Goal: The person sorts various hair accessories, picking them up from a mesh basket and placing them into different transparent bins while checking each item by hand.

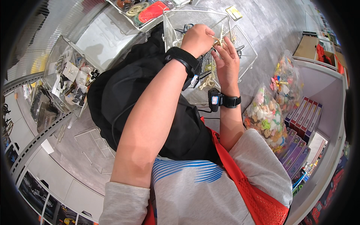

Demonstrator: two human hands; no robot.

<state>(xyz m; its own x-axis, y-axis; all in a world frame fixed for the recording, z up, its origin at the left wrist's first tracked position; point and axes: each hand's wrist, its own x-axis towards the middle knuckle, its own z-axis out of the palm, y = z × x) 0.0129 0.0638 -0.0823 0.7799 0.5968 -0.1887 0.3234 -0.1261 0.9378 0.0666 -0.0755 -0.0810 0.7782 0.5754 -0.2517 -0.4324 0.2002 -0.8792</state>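
Note:
My left hand [198,40] pinches a small tan and cream item [218,41], possibly a hair accessory, between its fingertips. My right hand [227,57] is close against it from the right, fingers spread and curled. Its fingertips seem to touch the item's lower end, but whether they grip it is unclear. A pale strip [222,31] stands up between the hands. Beneath both hands is a white wire mesh basket [202,17] holding several small accessories, among them a cream looped one [208,82] and a black claw-like one [240,50]. My left hand and wrist hide part of the contents.
Another mesh basket [78,108] with carded accessories stands at left; a third [149,27] is at the top. A yellow packet [234,13] lies on the grey floor. Plastic bags of small plush items [265,119] and colourful pieces [289,76] rest right, beside shelved boxes [305,115].

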